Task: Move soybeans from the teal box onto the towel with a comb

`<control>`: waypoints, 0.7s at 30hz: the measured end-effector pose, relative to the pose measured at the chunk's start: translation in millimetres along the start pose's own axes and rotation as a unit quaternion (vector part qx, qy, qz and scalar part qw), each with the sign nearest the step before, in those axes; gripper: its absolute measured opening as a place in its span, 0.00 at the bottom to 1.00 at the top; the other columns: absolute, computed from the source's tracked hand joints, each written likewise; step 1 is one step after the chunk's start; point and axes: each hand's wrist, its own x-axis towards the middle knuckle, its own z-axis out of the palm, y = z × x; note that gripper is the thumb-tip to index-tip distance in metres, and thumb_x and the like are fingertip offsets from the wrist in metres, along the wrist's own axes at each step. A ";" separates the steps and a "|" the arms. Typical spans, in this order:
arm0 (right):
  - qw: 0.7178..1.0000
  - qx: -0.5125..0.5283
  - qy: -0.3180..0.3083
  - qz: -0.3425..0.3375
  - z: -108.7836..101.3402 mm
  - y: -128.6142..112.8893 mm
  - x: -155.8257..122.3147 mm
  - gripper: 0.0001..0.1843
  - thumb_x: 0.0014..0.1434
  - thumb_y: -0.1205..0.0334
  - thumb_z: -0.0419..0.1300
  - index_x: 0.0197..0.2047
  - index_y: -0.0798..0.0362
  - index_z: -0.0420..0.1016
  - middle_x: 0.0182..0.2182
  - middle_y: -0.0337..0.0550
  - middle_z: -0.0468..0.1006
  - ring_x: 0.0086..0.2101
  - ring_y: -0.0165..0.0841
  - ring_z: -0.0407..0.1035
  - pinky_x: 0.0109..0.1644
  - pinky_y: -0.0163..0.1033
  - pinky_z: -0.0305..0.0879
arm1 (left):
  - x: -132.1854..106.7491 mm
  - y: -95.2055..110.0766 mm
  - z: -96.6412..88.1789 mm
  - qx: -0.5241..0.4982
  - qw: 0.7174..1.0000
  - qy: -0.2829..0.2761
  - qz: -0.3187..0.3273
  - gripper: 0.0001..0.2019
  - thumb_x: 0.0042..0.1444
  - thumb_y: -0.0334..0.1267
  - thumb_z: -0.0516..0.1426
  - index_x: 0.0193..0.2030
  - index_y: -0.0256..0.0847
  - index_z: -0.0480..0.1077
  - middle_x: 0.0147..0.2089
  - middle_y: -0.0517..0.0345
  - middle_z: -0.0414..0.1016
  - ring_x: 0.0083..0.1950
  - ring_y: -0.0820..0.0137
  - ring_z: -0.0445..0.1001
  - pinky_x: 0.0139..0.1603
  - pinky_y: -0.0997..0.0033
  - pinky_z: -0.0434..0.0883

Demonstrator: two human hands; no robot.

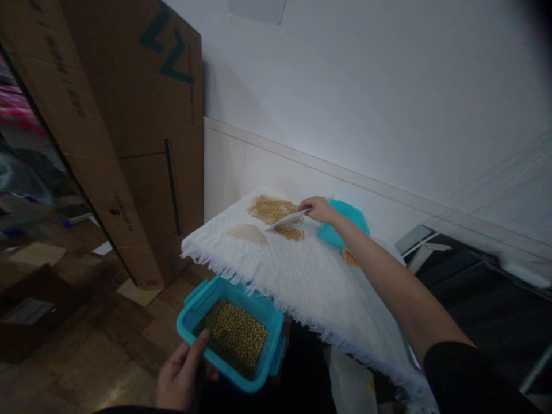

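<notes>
My left hand (185, 368) is closed on the near left rim of a teal plastic container (186, 330), thumb over the edge. Yellowish soybeans (241, 330) and a layer of small greenish grains lie inside it. It is held just below the fringed edge of a white cloth (297, 276). Over the cloth, my right hand (318, 208) grips a thin, flat white card (288, 219) by one end. The card's far edge rests among spread soybeans (271, 208), with some on either side. Nearer me lies a heap of fine pale grains (246, 233).
On the cloth, right of the beans, is a teal lid-like piece (342, 223), partly behind my forearm, with a small orange item (349, 257) beside it. A tall cardboard box (142, 144) stands at left. Dark flat items (466, 287) lean at right, and a wall rises behind.
</notes>
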 end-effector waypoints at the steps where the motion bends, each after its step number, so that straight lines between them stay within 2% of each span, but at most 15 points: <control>1: 1.000 -0.018 -0.021 -0.009 -0.3 -1.5 -0.9 0.17 0.46 0.73 0.58 0.37 0.53 0.84 0.33 0.39 0.83 0.35 0.32 0.74 0.40 0.33 0.63 | -0.1 0.3 0.7 -0.004 1.000 0.003 0.001 0.20 0.43 0.55 0.67 0.20 0.40 0.69 0.14 0.63 0.68 0.16 0.71 0.66 0.18 0.73 0.66; 7: 0.986 -0.122 -0.110 -0.035 -1.1 -14.6 -15.4 0.22 0.48 0.76 0.57 0.41 0.47 0.84 0.35 0.39 0.84 0.38 0.33 0.74 0.39 0.32 0.59 | -3.4 7.5 7.1 -0.016 1.000 -0.004 -0.013 0.23 0.40 0.59 0.67 0.17 0.41 0.69 0.12 0.62 0.67 0.15 0.72 0.65 0.17 0.74 0.64; 13: 0.973 -0.197 -0.120 -0.016 -6.6 -23.9 -35.3 0.18 0.54 0.75 0.54 0.41 0.53 0.82 0.36 0.49 0.83 0.41 0.37 0.74 0.39 0.34 0.57 | -7.1 10.3 8.7 -0.005 1.000 -0.010 -0.013 0.23 0.41 0.59 0.66 0.17 0.40 0.68 0.13 0.62 0.67 0.16 0.72 0.65 0.18 0.73 0.64; 21: 0.960 -0.252 -0.123 -0.002 -9.4 -40.1 -60.3 0.17 0.57 0.74 0.53 0.44 0.53 0.79 0.38 0.51 0.82 0.41 0.38 0.74 0.38 0.35 0.57 | -5.8 2.0 7.3 0.008 1.000 -0.008 -0.003 0.21 0.45 0.55 0.65 0.18 0.41 0.68 0.14 0.62 0.68 0.16 0.71 0.66 0.18 0.72 0.64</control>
